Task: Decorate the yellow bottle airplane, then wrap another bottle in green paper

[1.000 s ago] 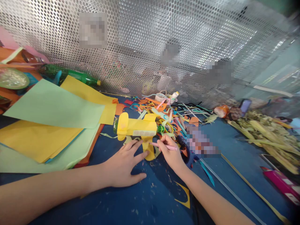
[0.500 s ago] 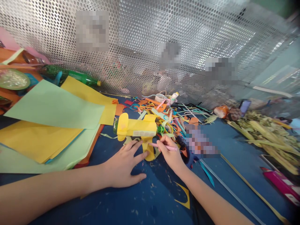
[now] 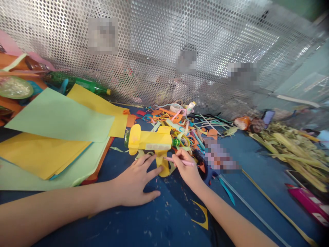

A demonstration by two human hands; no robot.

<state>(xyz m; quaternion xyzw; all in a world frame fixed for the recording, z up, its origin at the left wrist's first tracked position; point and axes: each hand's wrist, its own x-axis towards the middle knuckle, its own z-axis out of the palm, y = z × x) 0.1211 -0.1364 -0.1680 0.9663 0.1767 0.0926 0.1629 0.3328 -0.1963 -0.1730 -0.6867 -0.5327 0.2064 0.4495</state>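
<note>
A green bottle wrapped in yellow paper (image 3: 156, 137) lies on its side, its green cap (image 3: 176, 141) pointing right. It has yellow paper wings and a pale strip with round marks along the near side. The near wing (image 3: 163, 168) stretches toward me on the blue tabletop. My left hand (image 3: 137, 180) is spread out flat, its fingertips touching that wing. My right hand (image 3: 186, 166) pinches a pink pen (image 3: 183, 161), whose tip is at the wing close to the bottle. I cannot tell whether the tip touches the paper.
Green and yellow paper sheets (image 3: 59, 116) are stacked at left, before a green bottle (image 3: 92, 86). Colourful paper scraps (image 3: 174, 118) and a small glue bottle (image 3: 190, 107) lie behind my work. Dried corn husks (image 3: 290, 144) and a magenta box (image 3: 307, 202) are at right. Perforated metal (image 3: 154, 34) closes the back.
Both hands, the pen and the wrapped bottle stay in nearly the same place. Only a very slight shift of the view shows.
</note>
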